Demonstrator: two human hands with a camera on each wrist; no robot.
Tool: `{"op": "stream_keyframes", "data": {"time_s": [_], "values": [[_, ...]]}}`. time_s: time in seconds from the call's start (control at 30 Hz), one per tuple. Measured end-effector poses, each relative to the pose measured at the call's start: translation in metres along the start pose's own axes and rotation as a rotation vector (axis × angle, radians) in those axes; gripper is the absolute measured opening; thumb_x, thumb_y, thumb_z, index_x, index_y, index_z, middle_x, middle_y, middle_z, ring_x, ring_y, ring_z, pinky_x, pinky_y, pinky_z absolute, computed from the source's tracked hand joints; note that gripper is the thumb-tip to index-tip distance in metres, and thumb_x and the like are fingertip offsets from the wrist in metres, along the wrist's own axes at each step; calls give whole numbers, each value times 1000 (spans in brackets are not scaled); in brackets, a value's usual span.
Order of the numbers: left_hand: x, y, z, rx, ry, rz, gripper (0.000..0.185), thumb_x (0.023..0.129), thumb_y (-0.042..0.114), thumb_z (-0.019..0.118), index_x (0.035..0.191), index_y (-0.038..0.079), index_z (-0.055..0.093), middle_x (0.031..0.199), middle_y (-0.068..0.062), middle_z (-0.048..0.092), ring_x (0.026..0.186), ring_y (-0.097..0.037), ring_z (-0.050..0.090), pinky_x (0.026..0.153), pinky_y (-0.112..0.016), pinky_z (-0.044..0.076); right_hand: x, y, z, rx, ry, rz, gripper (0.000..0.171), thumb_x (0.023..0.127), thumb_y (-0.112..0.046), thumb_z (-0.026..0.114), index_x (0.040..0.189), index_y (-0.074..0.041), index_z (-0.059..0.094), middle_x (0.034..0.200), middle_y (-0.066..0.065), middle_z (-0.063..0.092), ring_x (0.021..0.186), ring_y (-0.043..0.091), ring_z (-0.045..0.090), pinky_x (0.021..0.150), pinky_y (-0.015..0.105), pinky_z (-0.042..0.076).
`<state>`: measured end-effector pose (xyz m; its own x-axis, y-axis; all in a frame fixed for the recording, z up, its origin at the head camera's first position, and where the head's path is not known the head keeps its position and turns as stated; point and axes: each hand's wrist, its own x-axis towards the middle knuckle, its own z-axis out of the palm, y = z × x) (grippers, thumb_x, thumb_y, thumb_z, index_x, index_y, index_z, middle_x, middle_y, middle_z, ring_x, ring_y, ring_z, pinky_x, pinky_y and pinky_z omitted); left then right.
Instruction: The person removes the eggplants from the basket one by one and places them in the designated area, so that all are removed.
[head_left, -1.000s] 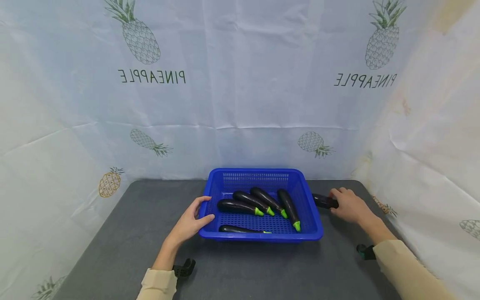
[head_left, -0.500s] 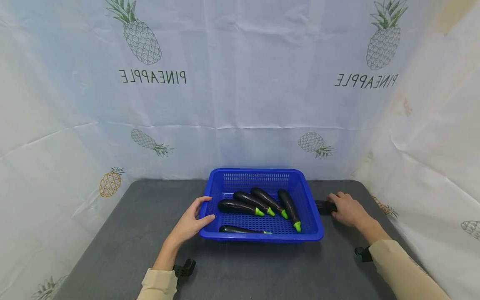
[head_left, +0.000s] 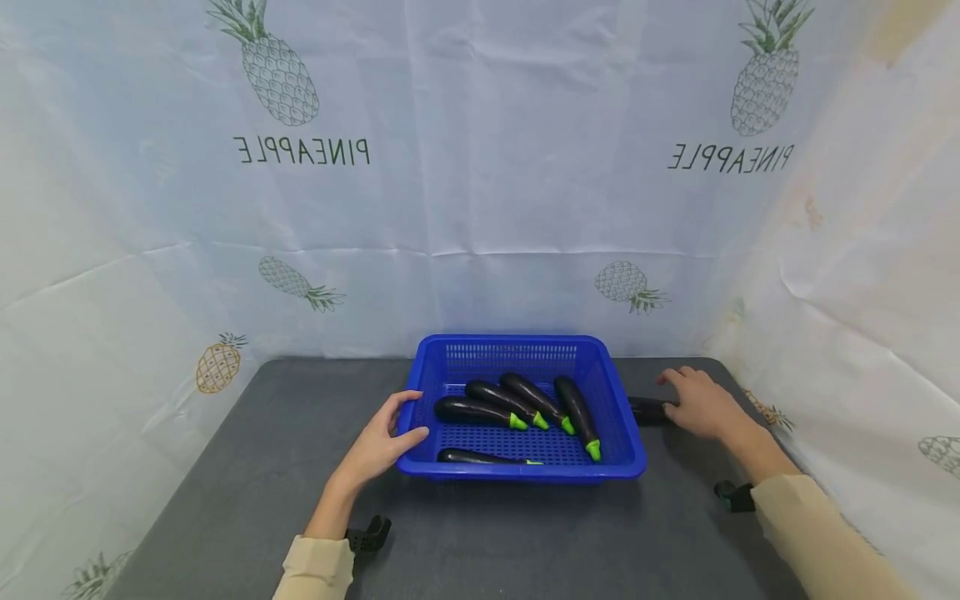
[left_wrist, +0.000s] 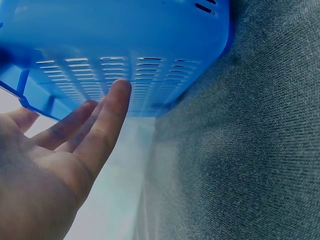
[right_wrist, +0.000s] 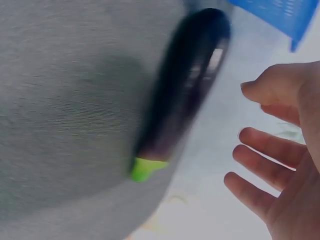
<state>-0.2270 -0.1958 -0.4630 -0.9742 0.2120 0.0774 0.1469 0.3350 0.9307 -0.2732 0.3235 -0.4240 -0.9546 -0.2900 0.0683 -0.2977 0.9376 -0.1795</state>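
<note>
My left hand (head_left: 378, 442) grips the left rim of a blue plastic basket (head_left: 525, 473), with its thumb over the rim; in the left wrist view several fingers (left_wrist: 102, 132) lie against the slotted outer wall. To the right of the basket, a dark eggplant (head_left: 647, 410) rests on the table, partly hidden by my right hand (head_left: 705, 408) in the head view. The right wrist view shows that eggplant (right_wrist: 182, 85) whole, its green stem end toward the bottom. There, the right hand's fingers (right_wrist: 270, 145) are spread and apart from it.
Inside the basket lie several eggplants, among them one (head_left: 576, 412) along the right side and another (head_left: 480, 457) partly behind the front wall. The grey table (head_left: 510, 542) ends at a pale pineapple-print curtain (head_left: 510, 183) behind and at both sides.
The right hand has let go of the eggplant beside the basket and lifted slightly away. That eggplant has shifted a little on the table. The left hand and basket have stayed put.
</note>
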Motion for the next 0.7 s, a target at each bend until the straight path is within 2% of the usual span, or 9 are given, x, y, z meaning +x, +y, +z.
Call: {"op": "stream_keyframes", "data": {"time_s": [0.1, 0.33, 0.7], "values": [[0, 0, 0, 2, -3, -1, 58, 97, 15, 69, 149, 13, 42, 156, -24, 36, 137, -47, 45, 98, -58, 50, 0, -7, -13, 4, 17, -19, 36, 91, -11, 69, 125, 1, 61, 121, 28, 59, 111, 52, 54, 78, 60, 49], [1, -3, -2, -5, -20, 6, 59, 98, 17, 69, 150, 12, 41, 156, -24, 36, 136, -46, 46, 97, -56, 51, 3, -33, -39, -16, 120, -73, 33, 93, -11, 66, 123, 2, 63, 112, 22, 64, 102, 42, 61, 80, 57, 51], [2, -3, -2, -2, -16, 25, 58, 98, 17, 69, 149, 13, 42, 155, -24, 37, 136, -46, 46, 98, -57, 50, 5, -79, -65, -30, 199, -111, 31, 96, -14, 65, 124, 0, 64, 116, 21, 64, 108, 42, 60, 87, 59, 50]]}}
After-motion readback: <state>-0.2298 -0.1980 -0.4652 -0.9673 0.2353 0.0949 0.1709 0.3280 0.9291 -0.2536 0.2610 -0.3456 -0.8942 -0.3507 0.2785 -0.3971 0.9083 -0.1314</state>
